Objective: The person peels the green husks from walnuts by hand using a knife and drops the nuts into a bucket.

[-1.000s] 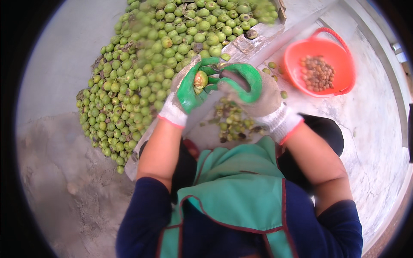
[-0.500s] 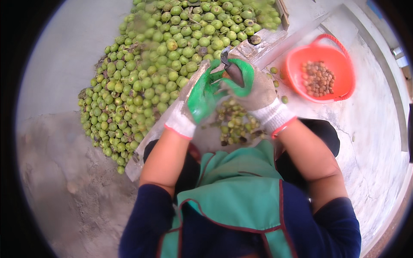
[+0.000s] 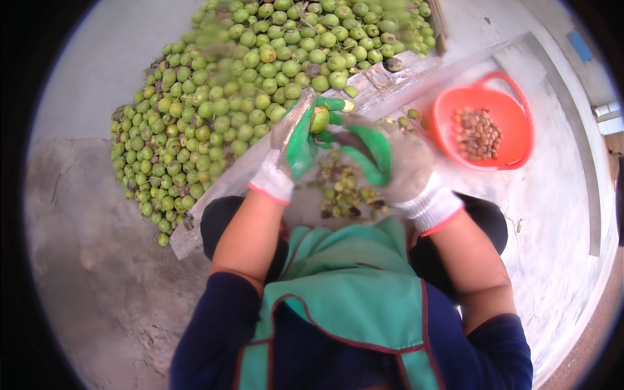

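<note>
My left hand (image 3: 300,133), in a green-palmed glove, grips a round green fruit (image 3: 319,121) with its fingers curled round it. Close beside it, my right hand (image 3: 390,156) wears a matching glove and is closed on a small knife (image 3: 354,141). Only part of the dark handle shows, and the blade is hard to make out. A pale cut piece (image 3: 349,105) shows by the left fingertips. Below both hands, on the floor between my knees, lie cut green husk pieces (image 3: 344,192), some browned.
A large heap of green fruits (image 3: 208,117) spreads to the far left behind a wooden board (image 3: 221,198). To the right stands a red plastic basket (image 3: 522,140) with brown nuts (image 3: 479,133) inside. A few loose green fruits (image 3: 413,114) lie beside it.
A green fruit now shows in my left hand, where a brownish thing was between the hands before. My right hand has shifted slightly down and right, and the knife blade is less visible.
</note>
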A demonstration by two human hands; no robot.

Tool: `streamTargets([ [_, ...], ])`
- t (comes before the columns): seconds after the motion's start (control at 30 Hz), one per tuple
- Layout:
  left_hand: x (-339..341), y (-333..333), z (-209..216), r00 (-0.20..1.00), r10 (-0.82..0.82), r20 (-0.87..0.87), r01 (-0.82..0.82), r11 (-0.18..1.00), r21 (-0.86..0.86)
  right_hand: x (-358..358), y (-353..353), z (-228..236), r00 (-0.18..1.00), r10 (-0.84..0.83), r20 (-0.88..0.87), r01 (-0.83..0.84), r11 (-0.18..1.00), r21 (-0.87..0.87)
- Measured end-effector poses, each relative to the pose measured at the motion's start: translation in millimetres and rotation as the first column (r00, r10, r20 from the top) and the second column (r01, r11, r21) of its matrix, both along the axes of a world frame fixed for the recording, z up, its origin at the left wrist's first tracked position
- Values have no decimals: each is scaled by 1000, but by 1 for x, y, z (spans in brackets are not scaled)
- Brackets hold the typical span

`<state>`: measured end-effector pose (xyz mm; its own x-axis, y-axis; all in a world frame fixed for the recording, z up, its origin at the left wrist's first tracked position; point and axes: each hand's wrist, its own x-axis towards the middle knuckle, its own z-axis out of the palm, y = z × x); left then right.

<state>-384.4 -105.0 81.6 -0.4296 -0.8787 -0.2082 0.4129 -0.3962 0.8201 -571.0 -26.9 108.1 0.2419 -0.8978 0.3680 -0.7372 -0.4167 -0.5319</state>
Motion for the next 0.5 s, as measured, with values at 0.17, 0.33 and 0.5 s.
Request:
streamTargets([
  [0.17, 1, 0, -12, 924, 158, 349, 142, 706, -693, 6, 7, -1, 994, -70, -83, 74, 996, 49],
  [0.33, 5, -7, -27, 822, 214, 528, 212, 746, -632, 12, 4, -14, 996, -87, -18, 89, 983, 163],
  [0.5, -2, -6, 1, 966, 62, 251, -18, 985, -174, 17, 4, -6, 986, -61, 153, 20, 967, 256],
])
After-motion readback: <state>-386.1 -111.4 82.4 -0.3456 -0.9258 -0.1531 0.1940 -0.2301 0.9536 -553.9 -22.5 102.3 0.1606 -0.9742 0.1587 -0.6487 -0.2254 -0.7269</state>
